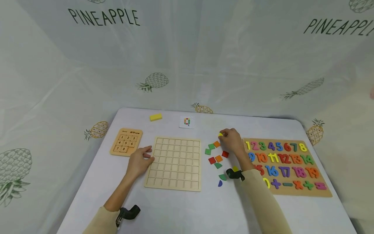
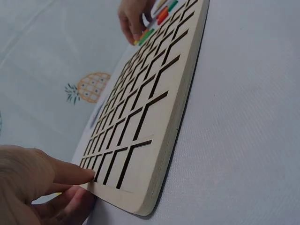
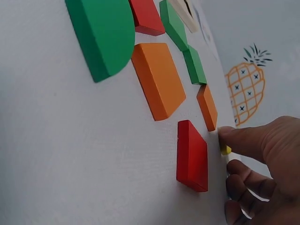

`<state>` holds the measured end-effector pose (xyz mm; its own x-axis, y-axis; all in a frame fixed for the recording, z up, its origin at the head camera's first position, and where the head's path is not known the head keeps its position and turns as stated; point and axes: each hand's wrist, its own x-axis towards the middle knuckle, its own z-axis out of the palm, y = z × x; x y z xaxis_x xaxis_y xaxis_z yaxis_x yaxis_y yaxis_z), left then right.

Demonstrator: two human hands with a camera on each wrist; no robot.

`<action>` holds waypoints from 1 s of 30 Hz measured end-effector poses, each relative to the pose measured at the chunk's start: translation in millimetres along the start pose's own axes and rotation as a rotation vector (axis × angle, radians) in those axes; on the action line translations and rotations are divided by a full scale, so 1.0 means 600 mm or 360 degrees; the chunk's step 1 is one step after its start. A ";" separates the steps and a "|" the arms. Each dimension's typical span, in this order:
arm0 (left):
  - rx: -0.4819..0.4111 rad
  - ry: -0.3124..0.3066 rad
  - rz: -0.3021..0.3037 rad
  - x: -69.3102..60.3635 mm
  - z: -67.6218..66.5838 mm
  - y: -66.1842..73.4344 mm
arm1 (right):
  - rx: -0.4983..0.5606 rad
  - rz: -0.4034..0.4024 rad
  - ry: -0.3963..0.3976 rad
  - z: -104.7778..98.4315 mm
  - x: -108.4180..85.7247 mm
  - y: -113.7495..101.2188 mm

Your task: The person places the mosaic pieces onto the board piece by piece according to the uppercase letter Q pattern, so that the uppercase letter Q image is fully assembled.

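Observation:
A wooden grid board lies flat in the middle of the table, its square cells bare. At its left edge my left hand rests, one fingertip touching the rim; in the left wrist view the other fingers sit beside the edge. Beyond the loose pieces, my right hand pinches a small yellow piece, mostly covered by the fingers. Nearest to it are an orange piece and a red square piece. Farther off lie green pieces and a blue piece.
On the right lies a number puzzle board with colourful digits and signs, partly under the right forearm. A small wooden number puzzle sits at the left. Toward the back are a yellow block and a pattern card. Another yellow piece is near the right wrist.

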<state>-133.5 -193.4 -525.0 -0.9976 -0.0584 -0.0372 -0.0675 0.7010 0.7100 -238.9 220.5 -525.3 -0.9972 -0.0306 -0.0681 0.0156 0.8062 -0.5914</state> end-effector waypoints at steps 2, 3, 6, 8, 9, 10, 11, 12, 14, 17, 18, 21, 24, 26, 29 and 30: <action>0.0020 0.0008 -0.0010 0.001 -0.001 0.001 | 0.0007 -0.0013 0.0010 0.000 0.001 -0.002; 0.0028 0.0010 -0.0016 0.002 -0.002 0.001 | 0.0007 -0.0017 0.0014 0.000 0.001 -0.003; 0.0038 0.0012 -0.0030 0.003 -0.003 0.001 | 0.0013 -0.0022 0.0015 -0.001 -0.001 -0.004; 0.0031 0.0003 -0.0038 0.004 -0.003 0.002 | 0.0020 -0.0023 0.0012 -0.002 -0.002 -0.004; 0.0028 -0.0004 -0.0037 0.005 -0.003 0.002 | 0.0026 -0.0024 0.0011 -0.003 -0.003 -0.005; 0.0023 -0.0008 -0.0037 0.005 -0.003 0.002 | 0.0032 -0.0026 0.0010 -0.002 -0.003 -0.005; 0.0019 -0.0013 -0.0034 0.006 -0.003 0.001 | 0.0034 -0.0026 0.0009 -0.001 -0.004 -0.004; 0.0013 -0.0017 -0.0036 0.006 -0.003 0.001 | 0.0037 -0.0026 0.0009 0.000 -0.003 -0.003; 0.0007 -0.0029 -0.0040 0.007 -0.002 0.000 | 0.0039 -0.0031 0.0014 0.003 -0.003 0.000; 0.0014 -0.0043 -0.0054 0.007 -0.003 -0.002 | 0.0047 -0.0038 0.0013 0.007 -0.003 0.003; 0.0015 -0.0046 -0.0060 0.007 -0.003 -0.002 | 0.0054 -0.0038 0.0012 0.007 -0.003 0.002; 0.0017 -0.0051 -0.0070 0.008 -0.003 -0.002 | 0.0095 -0.0025 -0.0001 0.005 -0.005 0.000; 0.0015 -0.0051 -0.0076 0.008 -0.003 -0.003 | 0.0131 0.0002 -0.0019 0.003 -0.006 -0.003; 0.0006 -0.0057 -0.0085 0.008 -0.003 -0.004 | 0.0146 0.0019 -0.0029 0.002 -0.007 -0.004; -0.0019 -0.0067 -0.0107 0.009 -0.002 -0.006 | 0.0167 0.0037 -0.0036 0.001 -0.006 -0.003; -0.0031 -0.0071 -0.0114 0.009 -0.001 -0.006 | 0.0175 0.0037 -0.0036 0.001 -0.006 -0.003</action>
<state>-138.8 -196.8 -527.1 -0.9900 -0.0758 -0.1191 -0.1386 0.6822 0.7179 -235.5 219.0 -524.6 -0.9946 -0.0270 -0.1003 0.0480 0.7371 -0.6741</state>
